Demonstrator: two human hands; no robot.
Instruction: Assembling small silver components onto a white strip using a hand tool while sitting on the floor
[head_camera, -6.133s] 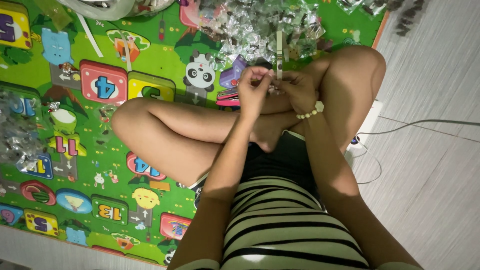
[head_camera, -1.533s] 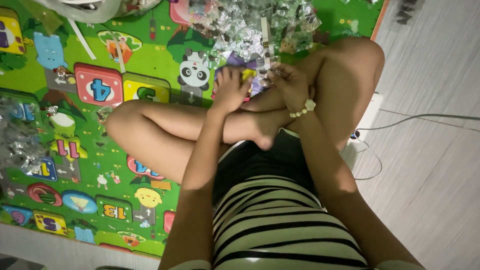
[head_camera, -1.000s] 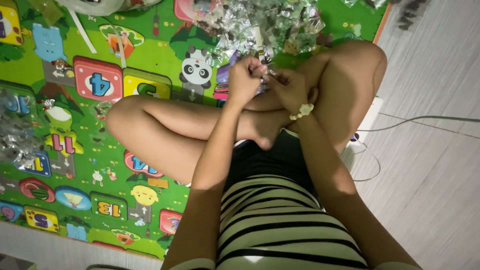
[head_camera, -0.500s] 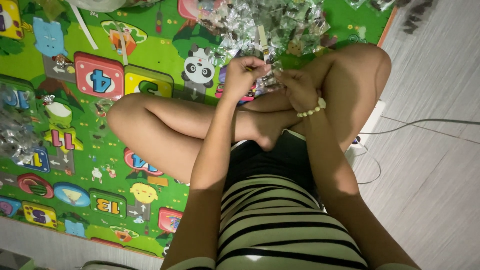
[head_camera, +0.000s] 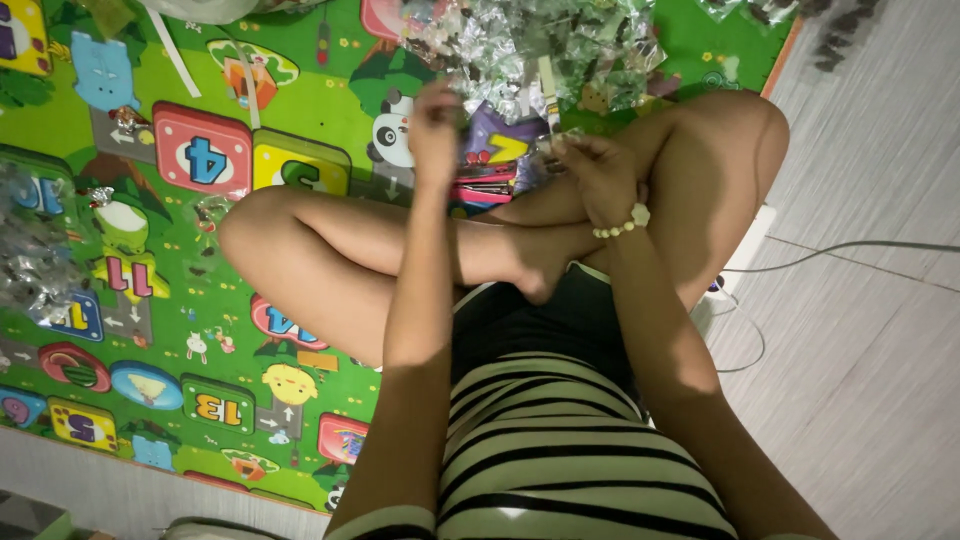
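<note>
Reaching forward now, left hand has left the right hand, fingers loosely curled at the foil pile; right pinches a small piece.

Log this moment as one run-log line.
left hand: reaching into pile of clear shiny wrappers | right hand: holding small clear piece, details unclear | seated cross-legged on colourful play mat

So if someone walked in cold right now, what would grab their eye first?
Probably the bright green play mat with cartoon animals and numbered tiles, filling the left. Next, the glittering heap of clear wrappers at top centre, which the left hand reaches toward, the right hand beside it over crossed legs.
</note>
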